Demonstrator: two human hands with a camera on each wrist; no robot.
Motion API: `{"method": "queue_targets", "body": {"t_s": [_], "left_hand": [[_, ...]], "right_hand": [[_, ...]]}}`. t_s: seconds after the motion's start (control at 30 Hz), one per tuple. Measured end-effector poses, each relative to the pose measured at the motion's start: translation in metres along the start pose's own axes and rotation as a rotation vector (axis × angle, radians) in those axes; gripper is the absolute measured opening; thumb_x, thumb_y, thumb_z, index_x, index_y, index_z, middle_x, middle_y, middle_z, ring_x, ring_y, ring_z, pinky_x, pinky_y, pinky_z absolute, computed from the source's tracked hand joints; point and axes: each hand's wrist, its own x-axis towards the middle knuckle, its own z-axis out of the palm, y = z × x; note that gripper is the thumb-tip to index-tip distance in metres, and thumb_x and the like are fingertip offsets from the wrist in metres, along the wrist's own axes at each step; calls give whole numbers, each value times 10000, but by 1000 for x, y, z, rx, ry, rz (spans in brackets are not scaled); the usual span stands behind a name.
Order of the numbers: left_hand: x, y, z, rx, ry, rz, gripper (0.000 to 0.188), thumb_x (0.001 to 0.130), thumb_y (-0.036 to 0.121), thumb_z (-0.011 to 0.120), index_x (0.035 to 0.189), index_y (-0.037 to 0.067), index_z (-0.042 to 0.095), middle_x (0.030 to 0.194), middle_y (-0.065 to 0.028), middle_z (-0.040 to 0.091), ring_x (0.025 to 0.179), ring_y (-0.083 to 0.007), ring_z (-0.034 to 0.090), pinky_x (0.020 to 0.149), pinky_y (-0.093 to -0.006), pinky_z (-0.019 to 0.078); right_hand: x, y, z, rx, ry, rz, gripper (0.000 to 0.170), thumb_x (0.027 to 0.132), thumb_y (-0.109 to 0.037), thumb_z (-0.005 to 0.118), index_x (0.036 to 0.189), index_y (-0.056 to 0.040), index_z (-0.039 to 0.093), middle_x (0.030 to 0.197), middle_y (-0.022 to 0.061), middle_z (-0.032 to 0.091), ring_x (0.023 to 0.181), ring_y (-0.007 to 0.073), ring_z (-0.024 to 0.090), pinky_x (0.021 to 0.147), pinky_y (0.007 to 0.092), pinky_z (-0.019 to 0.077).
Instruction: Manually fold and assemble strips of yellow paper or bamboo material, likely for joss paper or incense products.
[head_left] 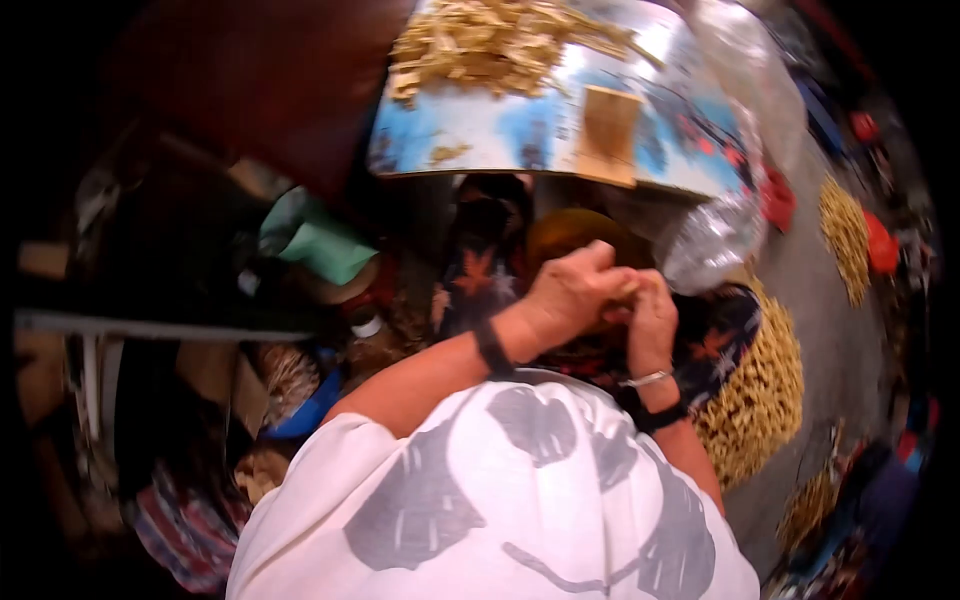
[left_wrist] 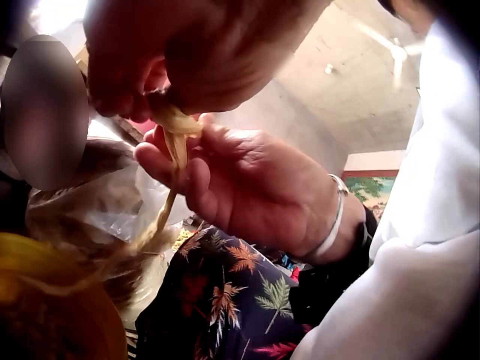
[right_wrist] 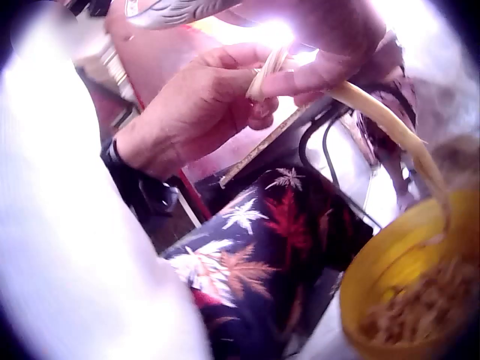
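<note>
Both hands meet over the lap and work one pale yellow strip that looks like tofu skin (left_wrist: 178, 142). My left hand (head_left: 570, 300) pinches the strip where it is looped, seen also in the right wrist view as a folded twist (right_wrist: 268, 75) at the fingertips. Close against it, my right hand (head_left: 652, 325) holds the same strip between thumb and fingers. The strip's long tail (right_wrist: 397, 131) hangs down to a yellow bowl (right_wrist: 356, 300) with small brownish pieces inside. The fingers partly hide the loop.
Ahead stands a blue-and-white patterned table (head_left: 470, 140) bearing a heap of yellow strips (head_left: 480, 45) and a small wooden board (head_left: 608, 135). A clear plastic bag (head_left: 712, 245) hangs at its right corner. Many small yellow knotted pieces (head_left: 755, 400) lie on the floor at right.
</note>
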Motion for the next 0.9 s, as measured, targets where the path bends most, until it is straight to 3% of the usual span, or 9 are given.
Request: {"method": "queue_targets", "body": {"t_s": [0.03,0.13,0.3,0.43,0.53,0.57,0.67,0.77,0.9], "left_hand": [[-1,-5,4,59,30,84,192,697,94,696,868,101,608,811,-82,513,733,-267,606,604,-361,514],[-1,0,6,130,74,138,178,724,113,645,868,36,574,802,-88,504,709,-228,609,608,-314,517],[-9,2,15,239,76,-4,134,694,72,660,796,12,596,846,-119,525,711,-225,641,628,-295,545],[-11,-3,15,-96,29,-241,161,706,24,706,802,-19,585,935,-176,518,781,-335,646,714,-384,558],[-21,-7,15,-175,35,-257,123,742,11,678,815,-17,584,950,-186,512,820,-365,631,753,-410,543],[-23,-10,14,-209,69,-233,108,750,-3,661,819,-20,580,959,-190,509,851,-371,624,776,-414,531],[-22,-15,3,-368,128,-182,165,748,-1,665,901,0,603,946,-167,521,861,-371,615,761,-402,536],[-28,-25,1,-403,171,-146,188,755,23,671,927,12,597,941,-154,523,861,-374,615,728,-403,530],[-31,-32,5,-578,308,-368,148,819,91,643,917,-6,591,838,-163,608,789,-348,642,677,-380,520]], "right_hand": [[2,-2,-1,142,66,222,195,1044,-249,460,1000,-90,564,834,3,581,700,74,597,519,204,506],[8,-1,4,245,29,322,157,1018,-275,535,1016,-118,536,769,-45,533,562,36,470,426,183,333],[8,1,1,147,-113,195,166,1015,-226,554,956,-76,596,761,-64,526,577,8,411,479,173,317],[4,-10,8,-36,-150,176,158,990,-167,593,1091,-50,625,833,-40,578,667,39,477,583,179,385],[16,7,-5,-577,-191,-364,153,984,-129,585,1087,-19,613,887,-27,585,746,89,529,676,206,440],[16,4,-7,-576,-223,-313,160,980,-91,568,1100,11,594,951,-8,596,821,128,558,755,234,461],[13,-5,-4,112,-270,234,181,1005,-167,558,1154,-70,592,1013,-18,583,863,76,538,740,235,448],[24,-16,-6,391,-654,383,259,997,-217,579,1225,-94,577,1044,-24,584,910,98,532,853,276,455],[31,-18,-4,218,-609,343,243,983,-196,604,1197,-84,577,1022,-21,592,869,86,538,806,243,463]]}}
